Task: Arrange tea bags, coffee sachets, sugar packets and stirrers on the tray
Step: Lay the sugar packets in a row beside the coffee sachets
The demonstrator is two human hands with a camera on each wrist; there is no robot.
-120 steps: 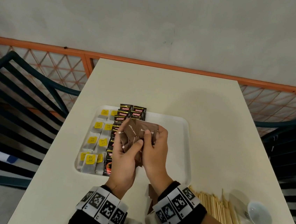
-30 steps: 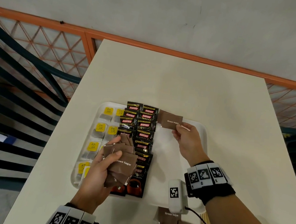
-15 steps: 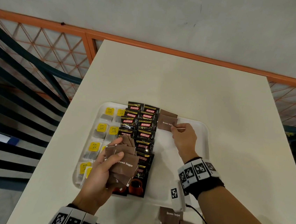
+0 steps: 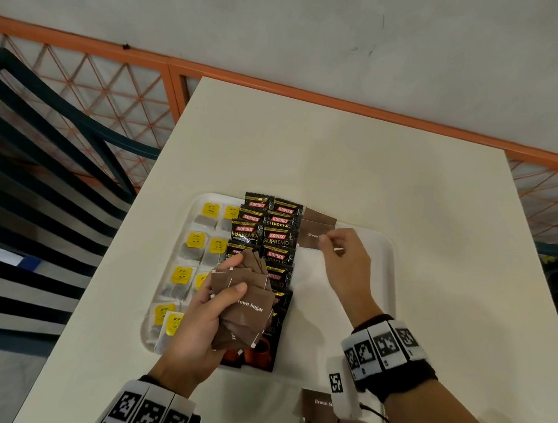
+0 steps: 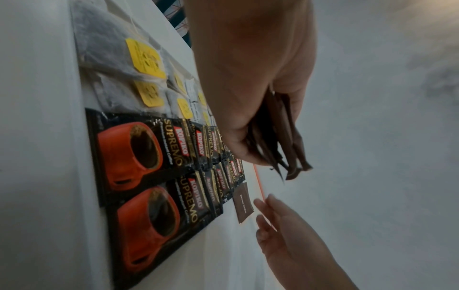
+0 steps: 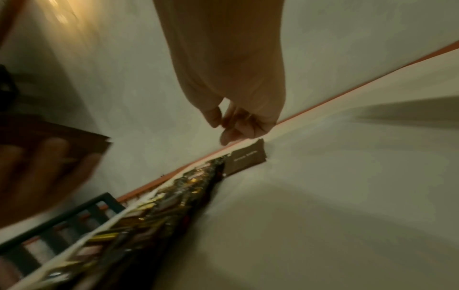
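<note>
Looks like a cafe or canteen terrace: a plain cream table (image 4: 361, 171) is pushed up to an orange railing with diamond mesh (image 4: 87, 88), dark slatted chairs (image 4: 28, 157) are parked alongside, and single-serve Kopiko coffee sachets (image 4: 265, 234) are laid out on a white serving tray (image 4: 386, 274).

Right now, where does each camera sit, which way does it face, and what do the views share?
Head: worn on the head, looking down at the tray on the table; both hands show, the left hand holding sugar packets.
Left wrist: looks along the left hand over coffee sachets and tea bags; the right hand shows too.
Right wrist: looks along the right hand toward the tray's far end.
Shared: all three show the placed sugar packet.
</note>
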